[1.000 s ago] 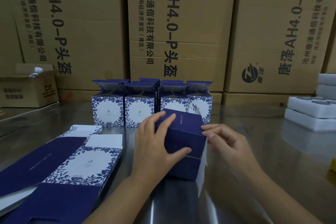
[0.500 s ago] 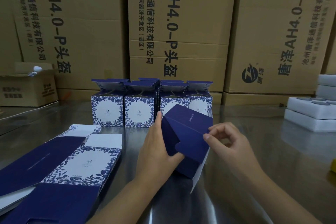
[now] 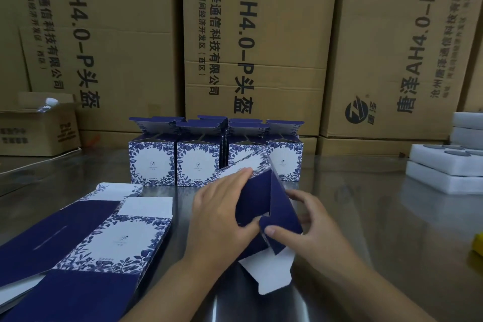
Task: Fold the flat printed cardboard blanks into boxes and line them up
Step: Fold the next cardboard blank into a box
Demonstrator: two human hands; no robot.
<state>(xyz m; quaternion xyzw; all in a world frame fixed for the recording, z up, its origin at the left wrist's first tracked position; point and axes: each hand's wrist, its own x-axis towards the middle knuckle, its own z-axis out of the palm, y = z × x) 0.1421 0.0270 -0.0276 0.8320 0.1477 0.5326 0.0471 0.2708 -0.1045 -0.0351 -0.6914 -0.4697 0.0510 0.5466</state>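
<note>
A: Box [image 3: 251, 204] tilted, near centre. L hand [image 3: 219, 214] grips its side; R hand [image 3: 311, 227] pinches navy flap [image 3: 283, 219]. Risk?
B: Tab may miss slot & crease, since white flap [image 3: 271, 274] hangs loose. Finished row [image 3: 197, 162] just beyond; a shove could topple it. Blanks [image 3: 115, 240] crowd left. Desk [image 3: 366, 230] open to right, foam trays [image 3: 444, 167] far right.

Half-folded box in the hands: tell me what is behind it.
The row of folded boxes stands behind the half-folded box, which covers most of the third box. Brown cartons rise beyond the row. The table directly behind the half-folded box is hidden.
</note>
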